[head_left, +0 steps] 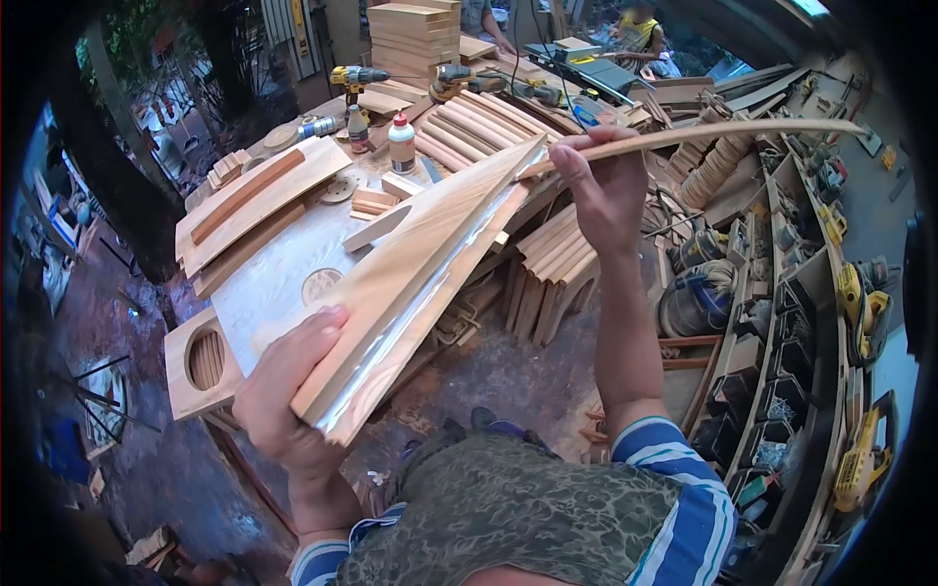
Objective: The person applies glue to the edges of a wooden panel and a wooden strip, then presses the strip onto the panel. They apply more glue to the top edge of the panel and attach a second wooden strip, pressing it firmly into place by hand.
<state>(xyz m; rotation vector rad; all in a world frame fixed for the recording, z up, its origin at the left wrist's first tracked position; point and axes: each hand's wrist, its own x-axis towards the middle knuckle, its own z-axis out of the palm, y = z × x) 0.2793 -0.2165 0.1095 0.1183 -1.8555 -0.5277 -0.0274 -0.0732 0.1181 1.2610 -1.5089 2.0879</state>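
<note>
My left hand (288, 386) is closed around the near end of a long wooden board (410, 283), which is held tilted above the table. Along the board's edge runs a groove-like line of white glue (415, 322). My right hand (606, 190) pinches a thin, slightly curved wooden strip (752, 130) between thumb and fingers. One end of that strip meets the far end of the board; the other stretches out to the right. A white glue bottle with a red cap (402, 145) stands on the table beyond the board.
The white worktable (259, 293) carries boards, a dark bottle (358, 129) and a yellow drill (358, 80). Rounded wooden slats (479, 127) are piled behind. Shelving with yellow power tools (862, 459) lines my right. Two other people are partly visible at the back.
</note>
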